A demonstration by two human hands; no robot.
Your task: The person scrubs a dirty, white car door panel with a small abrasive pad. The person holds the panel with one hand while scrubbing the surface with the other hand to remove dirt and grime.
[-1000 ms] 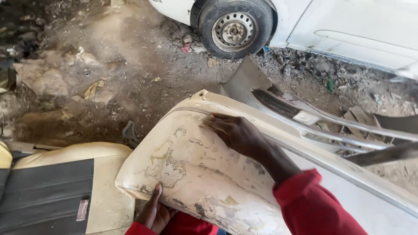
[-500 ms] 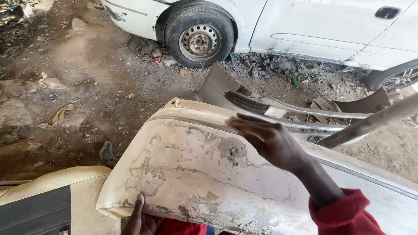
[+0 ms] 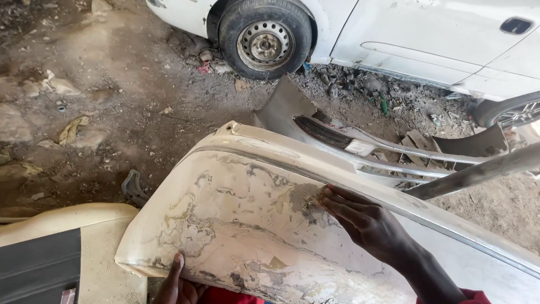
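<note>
A cream car bumper [image 3: 236, 225] with patchy, flaking paint is lying across the person's lap area, its rounded corner pointing toward the dirt ground [image 3: 112, 101]. The right hand [image 3: 365, 222] is resting flat on the bumper's face, fingers stretched out and close together, fingertips touching a bare grey patch just below the bumper's upper ridge; it is pressing on the surface rather than gripping anything. The left hand [image 3: 179, 284] is showing only partly at the bottom edge, its thumb lying up against the bumper's lower lip while the other fingers are hidden beneath, so it seems to be holding that lip, though how tightly is not clear. A red sleeve [image 3: 478, 295] is peeking in at the lower right. Beyond the bumper, a second, grey bumper [image 3: 360, 146] is lying on the ground near a white car [image 3: 427, 39] and its wheel [image 3: 264, 42]. A cream and black panel [image 3: 62, 253] is sitting just beside the bumper at lower left.
</note>
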